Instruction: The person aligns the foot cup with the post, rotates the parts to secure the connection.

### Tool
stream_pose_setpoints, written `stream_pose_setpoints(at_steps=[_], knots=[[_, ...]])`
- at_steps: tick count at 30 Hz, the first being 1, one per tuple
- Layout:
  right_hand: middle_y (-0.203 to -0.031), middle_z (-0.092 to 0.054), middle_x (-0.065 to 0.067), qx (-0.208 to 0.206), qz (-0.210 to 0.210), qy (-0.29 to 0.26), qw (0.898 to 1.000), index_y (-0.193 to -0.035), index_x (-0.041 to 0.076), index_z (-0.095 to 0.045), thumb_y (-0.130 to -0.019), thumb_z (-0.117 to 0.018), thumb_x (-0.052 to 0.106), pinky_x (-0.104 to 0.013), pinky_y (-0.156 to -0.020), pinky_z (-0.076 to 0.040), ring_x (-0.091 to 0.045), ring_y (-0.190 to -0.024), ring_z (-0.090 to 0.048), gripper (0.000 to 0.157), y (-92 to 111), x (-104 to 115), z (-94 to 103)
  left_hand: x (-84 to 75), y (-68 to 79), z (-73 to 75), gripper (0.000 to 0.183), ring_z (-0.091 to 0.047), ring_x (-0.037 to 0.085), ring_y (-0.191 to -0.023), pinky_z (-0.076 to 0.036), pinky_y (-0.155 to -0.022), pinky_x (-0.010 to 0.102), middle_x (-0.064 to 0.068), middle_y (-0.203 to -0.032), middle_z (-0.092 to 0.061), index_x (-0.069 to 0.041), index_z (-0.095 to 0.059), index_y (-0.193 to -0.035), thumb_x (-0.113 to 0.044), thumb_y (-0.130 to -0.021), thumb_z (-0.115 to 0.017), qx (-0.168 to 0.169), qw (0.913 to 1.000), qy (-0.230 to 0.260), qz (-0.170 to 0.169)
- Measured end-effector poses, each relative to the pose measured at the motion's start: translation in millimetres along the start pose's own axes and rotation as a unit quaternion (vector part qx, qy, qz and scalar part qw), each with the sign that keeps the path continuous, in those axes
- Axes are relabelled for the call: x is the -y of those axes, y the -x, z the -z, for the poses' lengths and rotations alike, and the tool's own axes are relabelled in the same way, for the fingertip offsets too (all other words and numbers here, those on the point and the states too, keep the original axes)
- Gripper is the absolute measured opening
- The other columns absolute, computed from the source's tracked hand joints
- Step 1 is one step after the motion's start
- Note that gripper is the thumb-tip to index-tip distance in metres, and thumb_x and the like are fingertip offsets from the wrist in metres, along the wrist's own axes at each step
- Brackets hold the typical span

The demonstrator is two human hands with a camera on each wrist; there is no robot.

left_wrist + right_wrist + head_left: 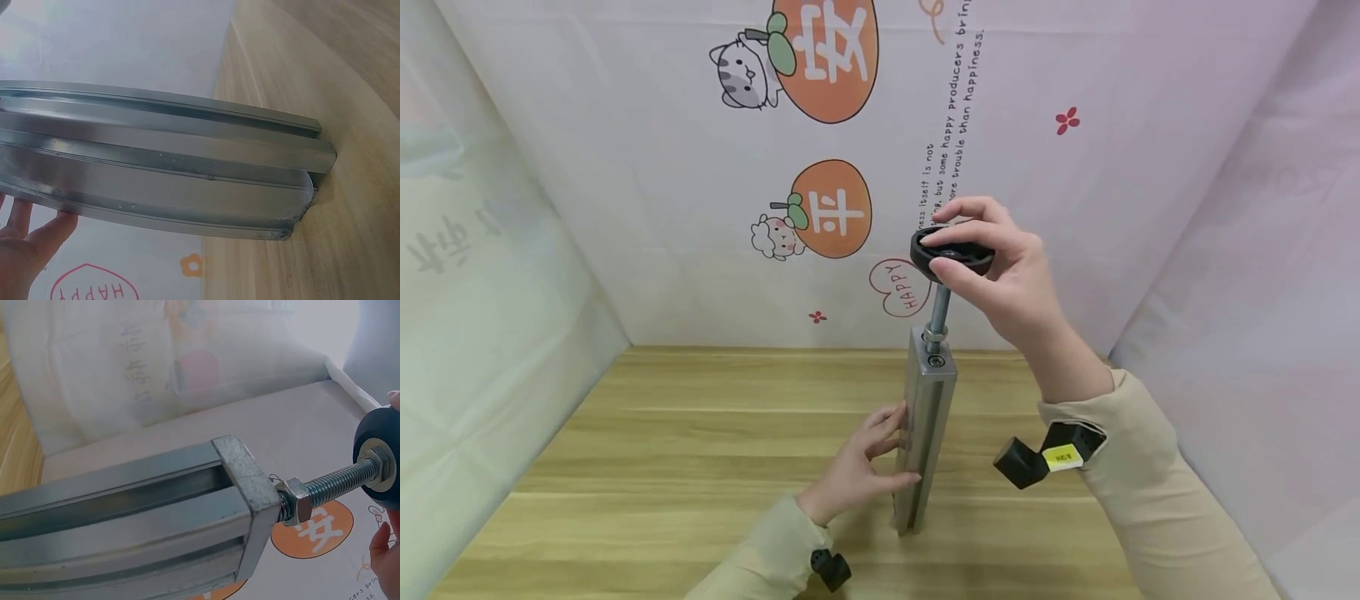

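Observation:
An aluminium profile (pixel 931 417) with lengthwise slots stands upright on the wooden tabletop. My left hand (pixel 859 467) grips its lower half, thumb and fingers on its sides. From the metal end plate (pixel 247 472) on top, a threaded stud (pixel 344 482) sticks out, with a hex nut (pixel 299 501) sitting close to the plate. The stud carries a round black levelling foot (pixel 922 255) at its far end. Fingers and thumb of my right hand (pixel 1015 271) hold that foot by its rim. In the left wrist view the profile's lower end (pixel 300 187) meets the wood.
Behind the work rises a white printed backdrop (pixel 700 208) with orange cartoon fruit and lettering. White cloth walls (pixel 1240 275) flank both sides. Wood-grain tabletop (pixel 685 467) extends around the profile. Each wrist wears a small black camera (pixel 1022 462).

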State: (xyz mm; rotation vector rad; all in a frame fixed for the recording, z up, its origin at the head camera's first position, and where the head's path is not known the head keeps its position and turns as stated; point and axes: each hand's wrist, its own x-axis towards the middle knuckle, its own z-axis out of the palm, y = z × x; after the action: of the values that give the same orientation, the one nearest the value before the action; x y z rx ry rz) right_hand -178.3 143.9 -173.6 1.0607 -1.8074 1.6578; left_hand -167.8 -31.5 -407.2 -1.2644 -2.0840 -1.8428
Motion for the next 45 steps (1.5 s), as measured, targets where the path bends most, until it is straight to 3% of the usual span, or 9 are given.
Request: stream_pose_setpoints(at_steps=[5,15,22,27,31,33,36,40,45], knots=[[-0.107,-0.057,0.008,-0.010,0.025,0.096,0.995,-0.093,-0.012,-0.069,-0.074,-0.070,-0.005,-0.020,-0.083,-0.046,-0.021,-0.111,-0.040,0.021,0,3,-1.6,1.7,0.7,0.4,0.090,-0.039,0.010,-0.129,-0.047,-0.100,0.043,0.025,-0.143,-0.031,-0.021,-0.026,-0.149,0.007,-0.077,-0.072,-0.002,1.0000,0.006,-0.007],[-0.100,-0.057,-0.014,-0.033,0.076,0.268,0.960,-0.089,0.001,-0.075,-0.068,-0.083,0.011,-0.025,-0.075,-0.033,-0.005,-0.093,-0.036,0.025,1,15,-6.3,3.9,0.1,1.1,0.094,-0.039,0.008,-0.128,-0.048,-0.098,0.044,0.027,-0.141,-0.032,-0.028,-0.025,-0.149,0.009,-0.077,-0.071,-0.002,0.9995,0.009,-0.030],[-0.099,-0.057,-0.019,-0.044,0.117,0.297,0.947,-0.091,0.001,-0.075,-0.071,-0.083,0.029,-0.026,-0.076,-0.031,-0.003,-0.093,-0.034,0.036,2,13,-7.9,4.2,-1.4,2.4,0.091,-0.040,0.012,-0.128,-0.049,-0.098,0.043,0.026,-0.141,-0.032,-0.023,-0.025,-0.149,0.008,-0.077,-0.071,-0.001,0.9996,-0.002,-0.028],[-0.105,-0.055,-0.006,-0.057,0.110,0.180,0.976,-0.104,-0.009,-0.065,-0.085,-0.064,0.050,-0.023,-0.084,-0.038,-0.009,-0.099,-0.043,0.062,6,2,-4.0,2.8,-2.1,2.3,0.090,-0.040,0.014,-0.128,-0.048,-0.099,0.042,0.025,-0.142,-0.033,-0.022,-0.026,-0.149,0.007,-0.077,-0.072,-0.001,0.9998,-0.009,-0.020],[-0.108,-0.055,0.000,-0.045,0.065,-0.049,0.996,-0.116,-0.004,-0.058,-0.091,-0.054,0.032,-0.024,-0.088,-0.042,-0.013,-0.097,-0.051,0.044,9,-10,-3.8,1.9,-3.5,1.1,0.088,-0.041,0.017,-0.128,-0.048,-0.099,0.041,0.024,-0.142,-0.034,-0.018,-0.026,-0.149,0.006,-0.077,-0.072,-0.001,0.9997,-0.015,-0.019],[-0.107,-0.059,-0.002,-0.011,0.036,-0.165,0.986,-0.120,0.003,-0.057,-0.092,-0.050,0.029,-0.026,-0.093,-0.042,-0.014,-0.099,-0.053,0.039,9,-17,-3.3,2.1,-3.6,0.4,0.088,-0.042,0.018,-0.128,-0.048,-0.099,0.041,0.025,-0.141,-0.034,-0.016,-0.026,-0.149,0.006,-0.077,-0.072,0.000,0.9997,-0.013,-0.021],[-0.111,-0.060,-0.003,0.060,-0.006,-0.296,0.953,-0.126,0.008,-0.053,-0.093,-0.049,0.033,-0.029,-0.101,-0.038,-0.015,-0.106,-0.053,0.041,8,-23,-2.3,2.5,-2.5,-0.3,0.088,-0.042,0.015,-0.127,-0.049,-0.098,0.042,0.025,-0.140,-0.034,-0.016,-0.026,-0.149,0.007,-0.077,-0.072,0.000,0.9998,-0.003,-0.018],[-0.115,-0.057,-0.004,0.122,-0.040,-0.366,0.922,-0.132,0.012,-0.048,-0.094,-0.044,0.035,-0.030,-0.099,-0.040,-0.017,-0.109,-0.052,0.045,7,-27,-2.6,1.7,-0.4,-0.6,0.088,-0.042,0.011,-0.126,-0.048,-0.098,0.044,0.024,-0.140,-0.034,-0.016,-0.026,-0.149,0.007,-0.077,-0.072,-0.002,0.9999,0.001,-0.016],[-0.118,-0.056,-0.009,0.137,-0.064,-0.420,0.895,-0.129,0.012,-0.051,-0.093,-0.045,0.034,-0.029,-0.096,-0.044,-0.020,-0.105,-0.054,0.043,4,-28,-3.7,-0.3,0.7,-1.1,0.088,-0.041,0.009,-0.126,-0.047,-0.099,0.045,0.023,-0.140,-0.035,-0.015,-0.026,-0.149,0.007,-0.077,-0.072,-0.006,0.9999,0.000,-0.012]])
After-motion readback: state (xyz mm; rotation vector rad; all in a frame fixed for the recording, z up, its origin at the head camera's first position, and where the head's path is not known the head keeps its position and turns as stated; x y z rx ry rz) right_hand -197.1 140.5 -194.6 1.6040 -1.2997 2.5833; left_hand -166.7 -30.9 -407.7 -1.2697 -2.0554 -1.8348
